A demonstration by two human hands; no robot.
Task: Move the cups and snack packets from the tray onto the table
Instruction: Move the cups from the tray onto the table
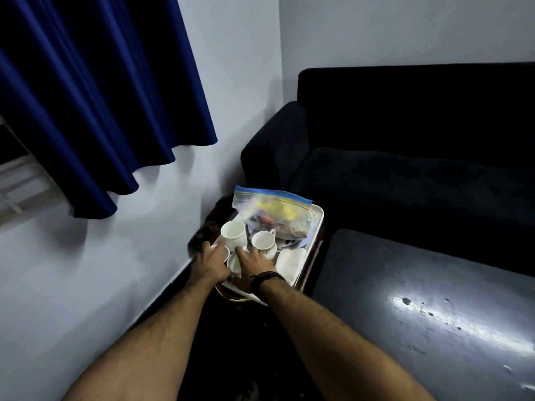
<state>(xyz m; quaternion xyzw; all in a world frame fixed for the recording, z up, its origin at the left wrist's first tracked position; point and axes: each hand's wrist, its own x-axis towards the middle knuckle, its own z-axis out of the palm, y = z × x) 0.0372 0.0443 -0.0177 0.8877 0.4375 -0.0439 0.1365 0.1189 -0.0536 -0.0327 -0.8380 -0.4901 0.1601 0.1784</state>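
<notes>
On the white tray [317, 217] in the corner stand two upright cups [234, 231] — with two more half-hidden under the hands — and one zip bag of snack packets [272, 209] at its far end. Both arms reach forward: the left hand [210, 263] and right hand [253, 261] lie palm-down over the near cups, whether gripping I cannot tell; the dark table [419, 299] sits to the right.

Cups [263, 243]: white glazed ceramic, smooth and glossy. Tray [317, 219]: white, smooth, looked like plastic. Snack bag [272, 211]: clear, crinkled plastic film with a blue zip strip. Worktop [419, 299]: dark, polished, glossy, pitted and scuffed where light struck it. Sofa [405, 157]: dark, matt cloth. Curtain [95, 91]: blue cloth with slight sheen. Wall [139, 256]: matt paint.
</notes>
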